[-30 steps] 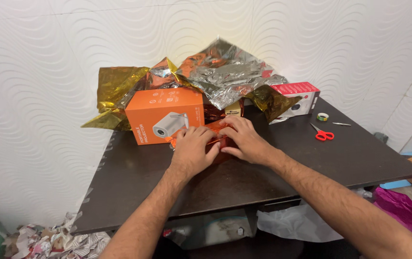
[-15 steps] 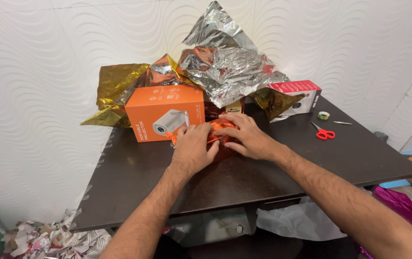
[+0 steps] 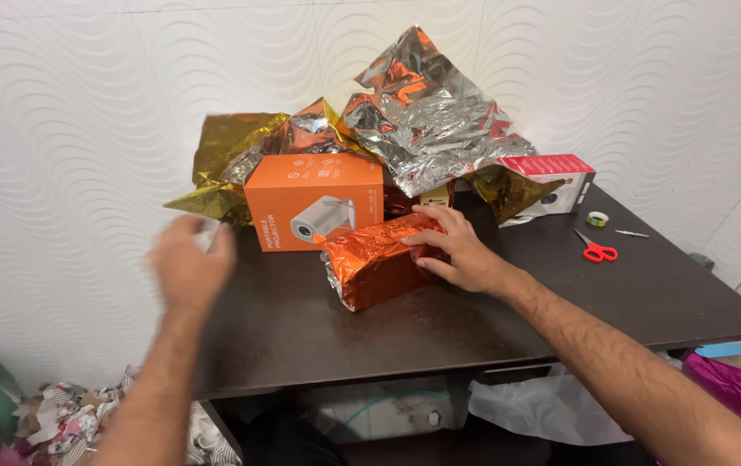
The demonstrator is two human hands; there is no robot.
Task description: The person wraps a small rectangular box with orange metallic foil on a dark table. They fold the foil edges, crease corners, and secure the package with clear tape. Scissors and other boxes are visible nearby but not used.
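The box wrapped in crinkled orange foil [image 3: 379, 263] lies near the middle of the dark desk [image 3: 474, 319], just in front of the orange carton with a projector picture [image 3: 314, 200]. The right hand [image 3: 457, 250] presses flat on its far end, fingers spread. The left hand [image 3: 188, 263] is lifted over the desk's left edge, blurred; whether it grips anything I cannot tell. Steady downward pressure should keep the foil fold flat and the box from sliding.

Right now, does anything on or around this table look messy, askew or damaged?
Yes. Crumpled gold and silver foil sheets are heaped against the wall behind the orange box. The foil-wrapped parcel lies askew, its left end loose. Torn paper scraps litter the floor.
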